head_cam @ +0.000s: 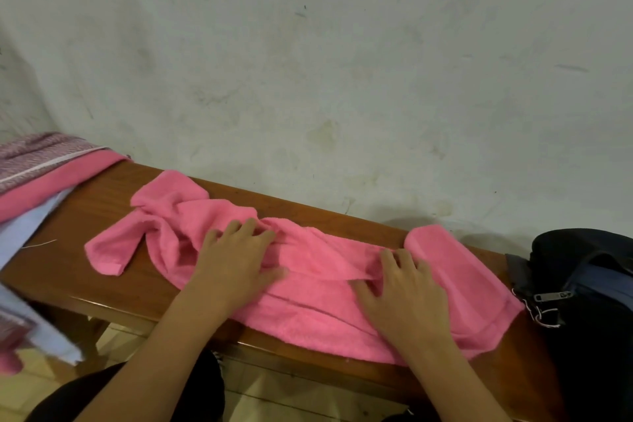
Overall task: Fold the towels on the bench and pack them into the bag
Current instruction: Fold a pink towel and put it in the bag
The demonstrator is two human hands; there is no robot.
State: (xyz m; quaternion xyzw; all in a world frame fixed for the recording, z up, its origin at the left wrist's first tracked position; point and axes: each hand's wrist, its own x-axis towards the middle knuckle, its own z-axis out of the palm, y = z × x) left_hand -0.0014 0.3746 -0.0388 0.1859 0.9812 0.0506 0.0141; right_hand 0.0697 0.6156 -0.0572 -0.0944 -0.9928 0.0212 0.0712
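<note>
Pink towel (308,271) lies rumpled along the bench (102,216), bag (589,284) at its right end; left hand (236,257) and right hand (404,288) press flat on it, fingers straight and spread, likely smoothing wrinkles before folding.

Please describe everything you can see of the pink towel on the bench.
The pink towel looks like soft terry cloth. It lies crumpled and unfolded along the wooden bench, with twisted folds at its left end and its near edge hanging over the bench front. The left hand and right hand rest flat on it. Its right end lies close to the dark bag.
</note>
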